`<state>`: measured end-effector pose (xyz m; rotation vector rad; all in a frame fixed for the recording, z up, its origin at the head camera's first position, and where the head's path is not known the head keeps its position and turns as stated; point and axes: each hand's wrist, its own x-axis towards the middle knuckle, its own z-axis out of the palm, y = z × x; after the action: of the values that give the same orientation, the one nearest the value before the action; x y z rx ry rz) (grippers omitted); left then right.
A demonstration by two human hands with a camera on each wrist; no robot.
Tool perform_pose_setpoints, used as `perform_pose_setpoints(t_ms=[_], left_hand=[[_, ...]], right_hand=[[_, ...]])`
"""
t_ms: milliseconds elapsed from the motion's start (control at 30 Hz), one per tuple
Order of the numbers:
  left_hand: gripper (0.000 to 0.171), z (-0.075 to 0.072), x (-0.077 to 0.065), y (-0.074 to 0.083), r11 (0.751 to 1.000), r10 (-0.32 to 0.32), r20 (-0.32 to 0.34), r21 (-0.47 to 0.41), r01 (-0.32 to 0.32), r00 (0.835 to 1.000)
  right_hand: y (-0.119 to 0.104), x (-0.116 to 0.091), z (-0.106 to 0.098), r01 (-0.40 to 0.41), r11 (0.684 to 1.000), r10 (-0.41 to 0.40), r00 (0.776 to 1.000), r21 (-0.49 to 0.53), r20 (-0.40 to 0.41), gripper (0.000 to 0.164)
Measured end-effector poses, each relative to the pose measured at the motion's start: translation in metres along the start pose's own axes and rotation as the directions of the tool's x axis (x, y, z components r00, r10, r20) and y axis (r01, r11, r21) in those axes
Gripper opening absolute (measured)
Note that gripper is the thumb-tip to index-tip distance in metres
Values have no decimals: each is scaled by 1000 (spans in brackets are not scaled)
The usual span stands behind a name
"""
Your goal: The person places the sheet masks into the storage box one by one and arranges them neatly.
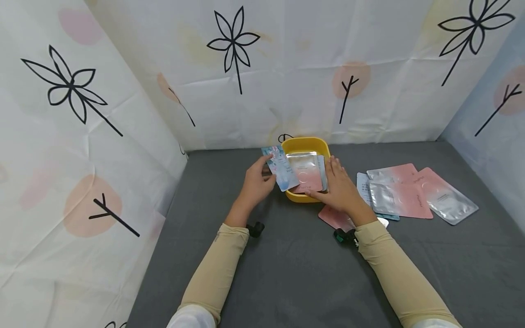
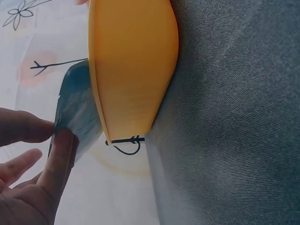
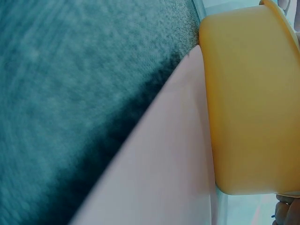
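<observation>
My left hand (image 1: 258, 180) pinches a blue patterned packet (image 1: 283, 168) between thumb and fingers, tilted over the left rim of a yellow plastic basket (image 1: 308, 198). In the left wrist view the thumb and fingers hold the packet's near edge (image 2: 77, 101) beside the basket wall (image 2: 133, 70). A silver-and-pink packet (image 1: 305, 175) lies inside the basket, with a pale blue one (image 1: 321, 171) partly behind it. My right hand (image 1: 340, 189) rests on the basket's right side, fingers extended along the rim and thumb at the front edge.
Several pink-and-silver packets (image 1: 399, 198) lie overlapping on the dark grey tabletop (image 1: 303, 273) at the right. One pink packet (image 1: 335, 217) lies partly under the right forearm, against the basket. Printed white cloth (image 1: 295, 105) hangs behind and at both sides.
</observation>
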<state>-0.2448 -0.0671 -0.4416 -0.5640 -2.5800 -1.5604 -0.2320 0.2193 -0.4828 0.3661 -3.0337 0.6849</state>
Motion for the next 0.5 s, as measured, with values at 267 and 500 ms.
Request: perform_pose_setpoints(t_ms=[267,500], left_hand=[[60,4,10,1,1000,-26,52,19,25,998],[59,13,18,2,997,-43,116,70,35,992]], right_hand=[[0,0,0,7,1000,-7,999,10,-36,127],[1,1,2,14,1000,-14,999,15,-39,127]])
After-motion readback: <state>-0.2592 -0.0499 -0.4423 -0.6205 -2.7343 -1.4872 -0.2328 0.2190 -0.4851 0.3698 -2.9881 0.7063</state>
